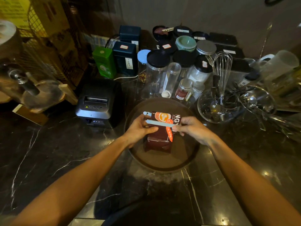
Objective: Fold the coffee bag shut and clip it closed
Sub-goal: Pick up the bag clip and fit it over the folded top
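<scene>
A dark red coffee bag point(158, 141) with an orange logo and an orange tag stands over a round brown tray point(184, 160). Its top is folded over. A pale blue bag clip point(158, 123) lies across the fold; its second arm sticks out at the upper left, so the clip looks open. My left hand point(140, 129) grips the bag's left side, thumb pressed on the front just under the clip. My right hand point(193, 128) pinches the clip's right end at the bag's right edge.
A black receipt printer point(99, 103) sits left of the tray. Behind it stand jars point(157, 70), tea tins point(125, 57) and a green box point(105, 62). A glass bowl with a whisk point(219, 101) is at the right. Everything rests on a dark marble counter point(57, 152).
</scene>
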A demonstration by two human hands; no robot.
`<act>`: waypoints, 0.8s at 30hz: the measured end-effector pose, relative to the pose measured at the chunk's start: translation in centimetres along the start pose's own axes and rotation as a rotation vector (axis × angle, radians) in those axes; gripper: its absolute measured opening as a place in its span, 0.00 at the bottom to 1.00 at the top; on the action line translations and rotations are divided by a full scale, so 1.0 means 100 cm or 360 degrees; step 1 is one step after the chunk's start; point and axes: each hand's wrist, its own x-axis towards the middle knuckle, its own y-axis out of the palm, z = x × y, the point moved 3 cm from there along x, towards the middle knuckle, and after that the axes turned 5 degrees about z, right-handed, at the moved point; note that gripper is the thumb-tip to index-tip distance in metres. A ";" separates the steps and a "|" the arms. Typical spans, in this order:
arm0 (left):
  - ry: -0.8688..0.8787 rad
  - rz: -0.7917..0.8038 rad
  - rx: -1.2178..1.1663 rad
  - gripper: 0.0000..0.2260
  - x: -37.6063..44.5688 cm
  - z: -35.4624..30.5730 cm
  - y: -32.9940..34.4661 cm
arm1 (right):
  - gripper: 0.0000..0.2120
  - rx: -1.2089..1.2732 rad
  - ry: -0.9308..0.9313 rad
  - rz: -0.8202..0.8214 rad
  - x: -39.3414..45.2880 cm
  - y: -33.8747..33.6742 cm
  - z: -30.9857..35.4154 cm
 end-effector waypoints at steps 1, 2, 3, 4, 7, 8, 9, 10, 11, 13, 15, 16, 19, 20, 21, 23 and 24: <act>0.0011 -0.0006 0.0003 0.23 0.000 0.001 -0.001 | 0.09 -0.0002 0.0009 0.0002 0.000 0.001 0.001; 0.0022 -0.0016 0.0003 0.23 0.000 0.002 -0.002 | 0.08 0.0003 0.0019 0.0003 0.000 0.002 0.001; 0.0030 -0.0038 0.0010 0.23 0.000 0.003 -0.002 | 0.08 0.0015 0.0026 0.0002 0.000 0.002 0.000; 0.0041 -0.0062 0.0025 0.23 0.000 0.004 -0.002 | 0.07 0.0021 0.0018 -0.0004 0.000 0.003 0.000; 0.0074 -0.0067 0.0061 0.21 0.001 0.005 -0.002 | 0.08 -0.0012 -0.0019 -0.0055 0.001 0.002 -0.004; 0.0074 -0.0066 0.0065 0.20 0.002 0.005 -0.002 | 0.08 -0.0017 -0.0027 -0.0064 0.001 0.002 -0.005; 0.0073 -0.0073 0.0080 0.19 0.003 0.006 -0.003 | 0.07 -0.0024 -0.0031 -0.0069 0.001 0.001 -0.006; 0.0073 -0.0080 0.0110 0.19 0.003 0.005 -0.003 | 0.06 -0.0030 -0.0029 -0.0074 0.001 0.001 -0.008; 0.0079 -0.0083 0.0154 0.19 0.003 0.004 -0.003 | 0.05 -0.0026 -0.0022 -0.0077 0.001 0.001 -0.008; 0.0112 -0.0074 0.0230 0.22 0.002 0.003 -0.006 | 0.03 -0.0004 -0.0007 -0.0072 0.002 0.000 -0.008; 0.0161 -0.0084 0.0249 0.23 0.000 0.002 -0.010 | 0.02 -0.0004 0.0005 -0.0061 0.001 0.000 -0.007; 0.0187 -0.0098 0.0267 0.22 -0.001 0.001 -0.012 | 0.02 -0.0008 0.0005 -0.0053 0.001 0.000 -0.006; 0.0246 -0.0137 0.0369 0.17 -0.003 -0.001 -0.018 | 0.02 -0.0010 -0.0007 -0.0035 0.001 0.002 -0.002; 0.0251 -0.0139 0.0394 0.16 -0.004 -0.002 -0.019 | 0.03 -0.0014 -0.0017 -0.0033 0.001 0.003 -0.001; 0.0252 -0.0140 0.0415 0.15 -0.004 -0.002 -0.020 | 0.03 -0.0018 -0.0023 -0.0033 0.001 0.004 0.000; 0.0242 -0.0130 0.0446 0.15 -0.006 -0.002 -0.021 | 0.03 -0.0018 -0.0015 -0.0035 0.002 0.004 0.000; 0.0233 -0.0127 0.0463 0.14 -0.008 -0.002 -0.021 | 0.03 -0.0021 -0.0001 -0.0037 0.002 0.003 -0.001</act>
